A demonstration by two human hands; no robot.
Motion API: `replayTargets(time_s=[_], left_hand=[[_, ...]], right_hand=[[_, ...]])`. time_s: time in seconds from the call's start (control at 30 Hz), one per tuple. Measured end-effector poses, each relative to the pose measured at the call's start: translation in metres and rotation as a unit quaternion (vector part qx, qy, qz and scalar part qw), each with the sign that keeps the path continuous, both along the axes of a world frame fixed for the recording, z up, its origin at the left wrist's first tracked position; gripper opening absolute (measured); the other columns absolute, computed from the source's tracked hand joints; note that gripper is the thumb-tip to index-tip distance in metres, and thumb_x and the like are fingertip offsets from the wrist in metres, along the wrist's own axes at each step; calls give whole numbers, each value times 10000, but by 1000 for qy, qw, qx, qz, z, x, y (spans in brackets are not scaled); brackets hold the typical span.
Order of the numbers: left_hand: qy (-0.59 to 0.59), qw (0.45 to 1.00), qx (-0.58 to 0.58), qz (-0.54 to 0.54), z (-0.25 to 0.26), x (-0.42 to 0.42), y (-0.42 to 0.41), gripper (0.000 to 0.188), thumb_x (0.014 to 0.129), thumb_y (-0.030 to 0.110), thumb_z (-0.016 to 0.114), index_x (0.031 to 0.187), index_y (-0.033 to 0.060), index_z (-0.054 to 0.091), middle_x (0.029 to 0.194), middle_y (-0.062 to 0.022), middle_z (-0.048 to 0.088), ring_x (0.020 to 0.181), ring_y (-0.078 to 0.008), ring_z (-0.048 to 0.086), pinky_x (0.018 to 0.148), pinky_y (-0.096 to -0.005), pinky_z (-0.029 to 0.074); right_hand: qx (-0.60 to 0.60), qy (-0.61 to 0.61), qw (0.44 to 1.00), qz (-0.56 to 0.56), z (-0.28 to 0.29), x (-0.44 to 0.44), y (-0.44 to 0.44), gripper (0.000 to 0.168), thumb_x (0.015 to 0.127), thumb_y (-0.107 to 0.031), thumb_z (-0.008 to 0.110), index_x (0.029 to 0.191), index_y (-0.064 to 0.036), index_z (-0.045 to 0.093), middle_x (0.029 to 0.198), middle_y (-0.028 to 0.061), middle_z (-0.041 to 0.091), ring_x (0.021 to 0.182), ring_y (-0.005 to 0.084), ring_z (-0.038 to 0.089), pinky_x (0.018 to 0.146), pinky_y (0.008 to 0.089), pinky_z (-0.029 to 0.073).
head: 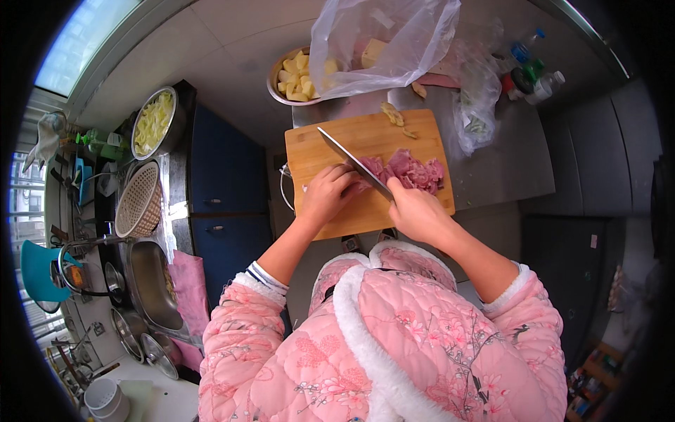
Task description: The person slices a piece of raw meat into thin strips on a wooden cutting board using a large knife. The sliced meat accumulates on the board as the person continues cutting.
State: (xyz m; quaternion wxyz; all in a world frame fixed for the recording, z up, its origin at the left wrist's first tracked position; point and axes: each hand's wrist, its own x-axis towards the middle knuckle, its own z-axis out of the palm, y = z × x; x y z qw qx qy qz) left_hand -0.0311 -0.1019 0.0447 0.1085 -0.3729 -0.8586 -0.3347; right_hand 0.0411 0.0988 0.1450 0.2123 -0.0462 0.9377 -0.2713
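Observation:
A wooden cutting board (311,153) lies before me with sliced raw meat (416,171) on its right half. My right hand (419,211) grips the handle of a kitchen knife (353,161), whose blade slants up and to the left across the meat. On the blade's left side, my left hand (329,190) presses down on a piece of the meat with bent fingers. Some yellowish pieces, perhaps ginger (393,113), rest near the board's far edge.
Behind the board are a metal bowl of peeled, cut potatoes (295,79) and a clear plastic bag (390,68). Bottles (543,87) stand at the back right of the steel table (517,163). At left are a bowl of chopped cabbage (153,124), a colander (140,200) and a sink (155,285).

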Motion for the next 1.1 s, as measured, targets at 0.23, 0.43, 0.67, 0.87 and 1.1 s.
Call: replayTargets(time_s=[0.23, 0.43, 0.67, 0.87, 1.1], left_hand=[[-40, 999, 11, 7, -3, 0, 1, 196, 757, 184, 740, 931, 106, 698, 981, -66, 667, 901, -270, 630, 768, -375, 525], [-52, 999, 17, -3, -2, -2, -3, 193, 752, 183, 743, 925, 109, 699, 976, -60, 670, 900, -265, 631, 773, -373, 525], [-59, 998, 10, -13, -5, -2, -2, 204, 750, 182, 741, 934, 109, 694, 997, -55, 673, 916, -265, 634, 782, -371, 525], [-77, 997, 22, 8, -6, -1, -4, 211, 747, 152, 733, 948, 105, 689, 1008, -56, 671, 934, -268, 631, 793, -370, 523], [-52, 998, 5, -16, -3, -2, -6, 238, 754, 135, 731, 981, 96, 676, 1048, -66, 661, 970, -287, 627, 806, -378, 524]], right_hand=[[-10, 10, 1000, 8, -7, -3, -4, 210, 842, -81, 501, 1000, 28, 416, 717, 282, 626, 729, 475, 620, 674, 572, 471], [-17, 6, 1000, 20, -18, 0, 0, 219, 841, -79, 495, 1013, 30, 414, 728, 285, 626, 734, 479, 617, 672, 574, 465], [-18, 10, 1000, 7, -32, -17, -11, 231, 868, -110, 493, 1036, 20, 401, 730, 303, 601, 734, 496, 588, 660, 573, 437], [-14, -40, 999, -11, -30, 14, 3, 221, 847, -83, 478, 1026, 37, 428, 754, 310, 620, 739, 485, 612, 671, 575, 458], [-101, -5, 992, -75, -61, -31, -4, 248, 885, -135, 480, 1085, 11, 460, 762, 301, 617, 717, 478, 612, 659, 557, 470]])
